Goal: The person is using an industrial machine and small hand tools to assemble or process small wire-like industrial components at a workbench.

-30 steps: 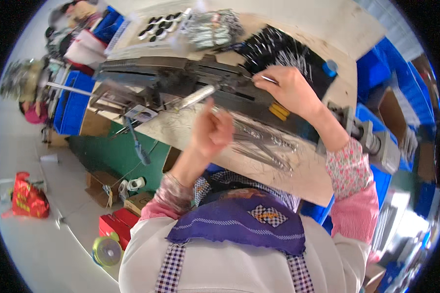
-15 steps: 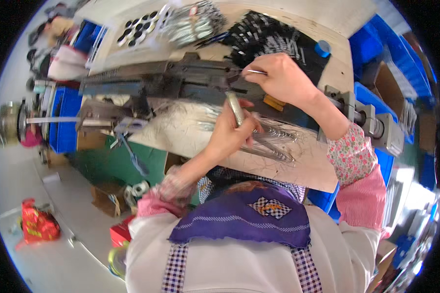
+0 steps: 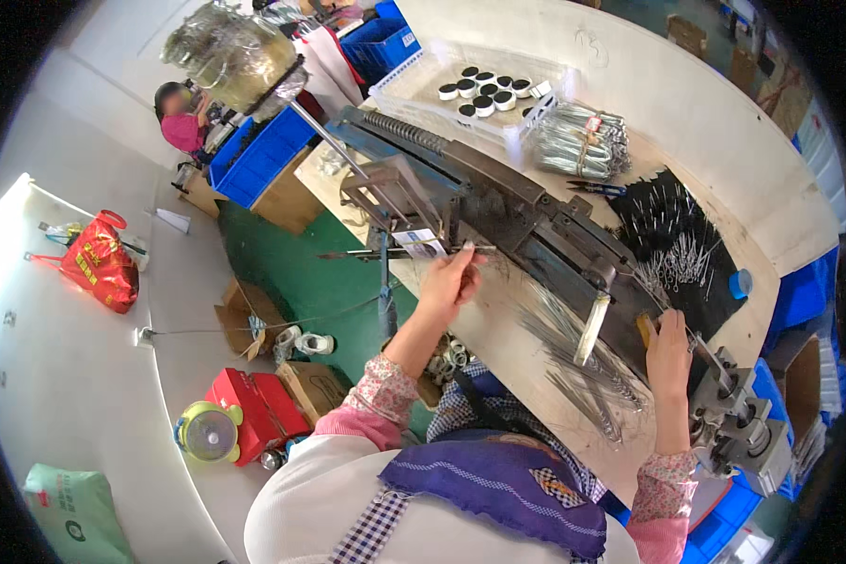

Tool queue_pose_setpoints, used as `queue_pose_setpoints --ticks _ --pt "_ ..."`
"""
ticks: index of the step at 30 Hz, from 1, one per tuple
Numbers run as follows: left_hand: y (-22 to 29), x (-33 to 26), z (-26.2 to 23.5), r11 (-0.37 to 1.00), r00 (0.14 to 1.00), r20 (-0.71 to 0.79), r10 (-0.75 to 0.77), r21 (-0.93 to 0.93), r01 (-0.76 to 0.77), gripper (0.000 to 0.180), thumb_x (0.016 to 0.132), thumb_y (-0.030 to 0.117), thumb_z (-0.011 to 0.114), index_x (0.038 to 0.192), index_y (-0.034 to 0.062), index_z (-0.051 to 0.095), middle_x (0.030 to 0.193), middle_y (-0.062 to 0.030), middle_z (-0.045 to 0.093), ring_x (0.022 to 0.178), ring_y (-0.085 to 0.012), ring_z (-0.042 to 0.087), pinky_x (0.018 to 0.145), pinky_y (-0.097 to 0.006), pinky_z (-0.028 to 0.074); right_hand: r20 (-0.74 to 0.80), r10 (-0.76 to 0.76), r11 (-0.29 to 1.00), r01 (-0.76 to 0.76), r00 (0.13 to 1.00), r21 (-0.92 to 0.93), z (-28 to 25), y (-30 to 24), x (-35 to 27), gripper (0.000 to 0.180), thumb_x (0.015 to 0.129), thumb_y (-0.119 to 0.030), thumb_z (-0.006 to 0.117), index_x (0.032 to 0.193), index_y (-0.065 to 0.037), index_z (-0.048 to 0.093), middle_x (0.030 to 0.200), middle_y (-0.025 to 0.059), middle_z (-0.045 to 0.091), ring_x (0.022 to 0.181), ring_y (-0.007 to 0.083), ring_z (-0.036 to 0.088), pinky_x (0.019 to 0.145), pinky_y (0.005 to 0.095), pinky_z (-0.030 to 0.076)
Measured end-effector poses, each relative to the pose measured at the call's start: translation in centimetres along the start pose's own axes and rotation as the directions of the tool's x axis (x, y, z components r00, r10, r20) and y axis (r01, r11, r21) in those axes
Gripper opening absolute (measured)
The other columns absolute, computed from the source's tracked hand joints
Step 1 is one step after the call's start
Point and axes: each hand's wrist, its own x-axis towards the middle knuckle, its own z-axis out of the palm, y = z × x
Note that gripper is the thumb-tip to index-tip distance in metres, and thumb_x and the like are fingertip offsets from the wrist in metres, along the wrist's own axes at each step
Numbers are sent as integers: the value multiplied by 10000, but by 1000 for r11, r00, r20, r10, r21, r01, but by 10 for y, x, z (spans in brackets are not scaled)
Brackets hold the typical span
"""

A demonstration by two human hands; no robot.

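Note:
My left hand (image 3: 446,285) is closed in a pinch at the near side of a long dark metal bench machine (image 3: 536,221). A thin rod (image 3: 362,253) runs in line with its fingertips; whether they grip it I cannot tell. My right hand (image 3: 668,357) is at the machine's right end, fingers curled, beside a small yellow block (image 3: 644,329). What those fingers hold, if anything, is hidden. Between the hands, a lever with a pale wrapped handle (image 3: 591,331) projects from the machine, untouched. Bent metal wires (image 3: 583,371) lie on the wooden bench (image 3: 484,310) in front.
Behind the machine are a white crate (image 3: 414,99) with black-topped round pieces, bundled metal rods (image 3: 581,141), pliers (image 3: 597,188), a black cloth (image 3: 667,207) with small metal parts and blue tape (image 3: 741,283). A clamp fixture (image 3: 743,423) stands right. Another person (image 3: 183,122) sits far left.
The view has swung left. My left hand has let go of the wrapped handle and moved left along the machine. My right hand has come nearer, down beside the yellow block.

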Motion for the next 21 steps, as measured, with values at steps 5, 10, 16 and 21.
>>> queue_pose_setpoints --ticks 5,10,16,21 --pt "-14 4 16 995 999 -32 14 -101 -17 311 978 326 491 877 47 585 591 -3 489 415 -97 378 369 -252 250 40 -50 994 45 998 96 -24 18 -21 200 884 -155 611 954 -17 484 926 167 552 800 349 604 571 449 483" --pt "-13 -27 57 947 947 -33 319 35 -318 243 1011 304 434 903 103 519 603 52 425 452 -35 348 406 -180 258 182 88 860 -167 979 482 -119 -21 -57 190 859 -129 656 821 0 523 719 145 565 608 242 560 570 333 434" --pt "3 -79 219 983 397 902 -171 127 133 308 1002 319 440 826 70 487 582 54 309 446 -51 280 396 -221 194 55 346 432 -211 937 877 -157 -18 -52 157 920 -131 605 855 -1 545 718 31 569 667 85 565 586 225 429" --pt "-21 -58 228 917 515 792 -329 137 375 248 1001 253 437 818 94 487 586 66 315 439 -50 271 391 -219 187 -94 293 697 -145 952 702 -149 14 -71 107 955 -84 522 913 9 552 726 69 595 627 114 586 536 239 427"
